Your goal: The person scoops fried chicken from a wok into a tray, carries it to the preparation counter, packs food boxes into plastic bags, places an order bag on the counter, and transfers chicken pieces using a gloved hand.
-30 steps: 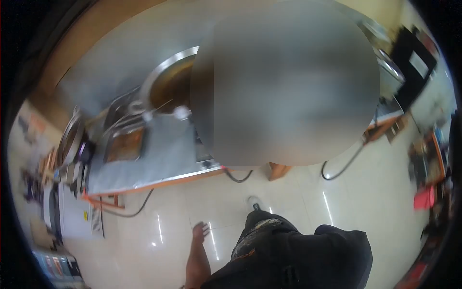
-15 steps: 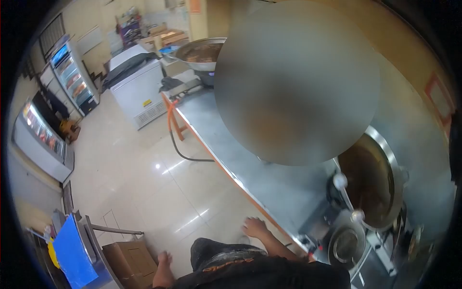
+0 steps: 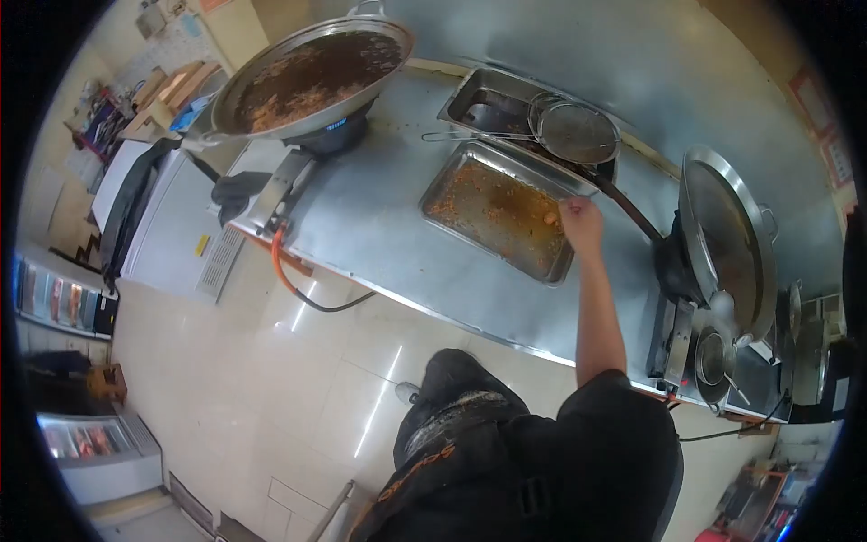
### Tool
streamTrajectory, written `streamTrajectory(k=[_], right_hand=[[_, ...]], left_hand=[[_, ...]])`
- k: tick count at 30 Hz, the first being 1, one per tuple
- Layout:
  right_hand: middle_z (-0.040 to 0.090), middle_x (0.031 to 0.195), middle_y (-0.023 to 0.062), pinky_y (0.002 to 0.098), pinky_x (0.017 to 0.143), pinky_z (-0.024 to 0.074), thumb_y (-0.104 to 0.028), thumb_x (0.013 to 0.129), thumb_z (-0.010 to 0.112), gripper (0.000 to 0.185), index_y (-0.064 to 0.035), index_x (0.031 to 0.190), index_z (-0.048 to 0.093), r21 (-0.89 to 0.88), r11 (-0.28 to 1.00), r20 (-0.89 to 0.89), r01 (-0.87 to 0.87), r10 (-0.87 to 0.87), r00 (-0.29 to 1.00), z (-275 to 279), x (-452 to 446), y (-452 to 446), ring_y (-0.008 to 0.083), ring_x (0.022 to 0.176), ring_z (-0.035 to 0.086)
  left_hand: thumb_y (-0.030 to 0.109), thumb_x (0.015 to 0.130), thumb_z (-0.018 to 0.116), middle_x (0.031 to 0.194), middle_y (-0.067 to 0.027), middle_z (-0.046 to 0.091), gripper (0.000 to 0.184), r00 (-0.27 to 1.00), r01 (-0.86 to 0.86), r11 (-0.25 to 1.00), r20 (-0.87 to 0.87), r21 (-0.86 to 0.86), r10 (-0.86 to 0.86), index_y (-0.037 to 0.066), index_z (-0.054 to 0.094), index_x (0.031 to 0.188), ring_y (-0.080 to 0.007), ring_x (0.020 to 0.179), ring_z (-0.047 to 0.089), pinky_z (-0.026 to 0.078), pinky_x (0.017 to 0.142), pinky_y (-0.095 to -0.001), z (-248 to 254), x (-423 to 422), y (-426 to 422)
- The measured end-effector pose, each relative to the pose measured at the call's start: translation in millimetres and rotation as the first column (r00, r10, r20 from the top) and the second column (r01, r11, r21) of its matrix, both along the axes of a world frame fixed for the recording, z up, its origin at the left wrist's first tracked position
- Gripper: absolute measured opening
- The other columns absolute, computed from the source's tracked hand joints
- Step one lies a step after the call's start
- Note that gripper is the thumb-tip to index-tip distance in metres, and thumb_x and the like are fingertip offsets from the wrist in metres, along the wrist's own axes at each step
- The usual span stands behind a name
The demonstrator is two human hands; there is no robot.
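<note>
My right hand (image 3: 581,224) is stretched out over the right end of a shallow metal tray (image 3: 506,255), its fingers curled closed. Whether it pinches a food crumb or the tray's rim is too small to tell. Orange fried crumbs (image 3: 477,185) and a film of oil cover the tray's bottom. Just behind the tray, a wire strainer (image 3: 578,134) rests across a deeper rectangular metal pan (image 3: 465,98). A long dark handle (image 3: 632,206) runs close to the right of my hand. My left hand is out of view.
On the left of the metal counter (image 3: 379,226), a large wok (image 3: 404,56) with dark oil and frying pieces sits on a burner. Another big wok (image 3: 727,226) stands at the right beside a small strainer (image 3: 712,357). A hose (image 3: 316,305) hangs off the counter's front edge.
My view has turned toward the counter, bringing the tray and strainer into sight. My right hand has moved from beside my body to the tray; my left hand has left the view.
</note>
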State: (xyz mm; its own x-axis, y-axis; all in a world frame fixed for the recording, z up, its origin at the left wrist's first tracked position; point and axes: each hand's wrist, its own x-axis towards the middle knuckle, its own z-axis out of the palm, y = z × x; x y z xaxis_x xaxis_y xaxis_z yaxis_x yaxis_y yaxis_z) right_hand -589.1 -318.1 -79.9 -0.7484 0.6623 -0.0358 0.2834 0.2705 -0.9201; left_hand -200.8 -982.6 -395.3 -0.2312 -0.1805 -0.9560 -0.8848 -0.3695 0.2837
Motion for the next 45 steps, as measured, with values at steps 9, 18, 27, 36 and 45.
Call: streamTrajectory(k=[9, 18, 27, 36, 45], right_hand=[[0.042, 0.127, 0.0256, 0.0536, 0.099, 0.0407, -0.035, 0.090, 0.058, 0.065, 0.0046, 0.133, 0.029, -0.994, -0.063, -0.067, -0.089, -0.295, 0.953, -68.7, -281.7, -103.9, 0.0410, 0.118, 0.046], [0.050, 0.093, 0.0112, 0.0384, 0.062, 0.0447, -0.038, 0.099, 0.042, 0.033, -0.0070, 0.112, 0.043, -0.982, 0.167, -0.060, 0.084, -0.707, 0.705, -70.7, -269.1, -86.1, 0.0231, 0.070, 0.048], [0.039, 0.060, -0.0031, 0.0246, 0.036, 0.0293, -0.026, 0.096, 0.052, 0.019, -0.0091, 0.105, 0.053, -0.611, 0.728, -0.079, 0.311, -0.447, 0.891, 64.4, -138.9, -186.1, 0.0090, 0.042, 0.034], [0.042, 0.047, -0.0002, 0.0254, 0.028, 0.0306, -0.012, 0.096, 0.050, 0.022, -0.0050, 0.112, 0.036, 0.211, 0.954, 0.246, 0.211, -0.261, 0.933, 261.9, -97.4, -341.0, 0.0084, 0.030, 0.039], [0.059, 0.069, 0.0220, 0.0436, 0.055, 0.0499, -0.009, 0.091, 0.053, 0.014, 0.0013, 0.094, 0.045, 0.726, 0.423, 0.676, -0.542, -0.295, 0.676, 313.4, -195.4, -363.4, 0.0384, 0.058, 0.061]], left_hand=[[0.031, 0.091, 0.053, 0.108, -0.0122, 0.062, 0.038, 0.918, 0.102, 0.877, -0.294, -0.469, -0.265, 0.006, 0.052, 0.119, -0.0242, 0.087, 0.060, 0.050, 0.071, -0.0388, 70.0, -332.7, -79.7], [0.033, 0.090, 0.055, 0.105, -0.0097, 0.062, 0.038, 0.964, 0.167, 0.953, -0.160, -0.253, -0.212, 0.010, 0.052, 0.120, -0.0253, 0.085, 0.062, 0.051, 0.065, -0.0395, 49.0, -386.3, -74.8], [0.033, 0.088, 0.056, 0.104, -0.0078, 0.061, 0.033, 0.971, 0.236, 0.970, -0.028, -0.059, -0.238, 0.011, 0.055, 0.114, -0.0263, 0.092, 0.060, 0.050, 0.076, -0.0439, 0.7, -412.9, -229.1], [0.033, 0.090, 0.051, 0.110, -0.0079, 0.059, 0.034, 0.943, 0.330, 0.902, 0.052, -0.277, -0.329, 0.015, 0.051, 0.119, -0.0270, 0.100, 0.055, 0.045, 0.082, -0.0464, 20.2, -651.6, -441.5], [0.027, 0.087, 0.052, 0.097, -0.0077, 0.060, 0.026, 0.916, 0.381, 0.889, -0.029, -0.255, -0.401, 0.015, 0.052, 0.110, -0.0248, 0.076, 0.056, 0.045, 0.067, -0.0432, -13.4, -688.6, -426.5]])
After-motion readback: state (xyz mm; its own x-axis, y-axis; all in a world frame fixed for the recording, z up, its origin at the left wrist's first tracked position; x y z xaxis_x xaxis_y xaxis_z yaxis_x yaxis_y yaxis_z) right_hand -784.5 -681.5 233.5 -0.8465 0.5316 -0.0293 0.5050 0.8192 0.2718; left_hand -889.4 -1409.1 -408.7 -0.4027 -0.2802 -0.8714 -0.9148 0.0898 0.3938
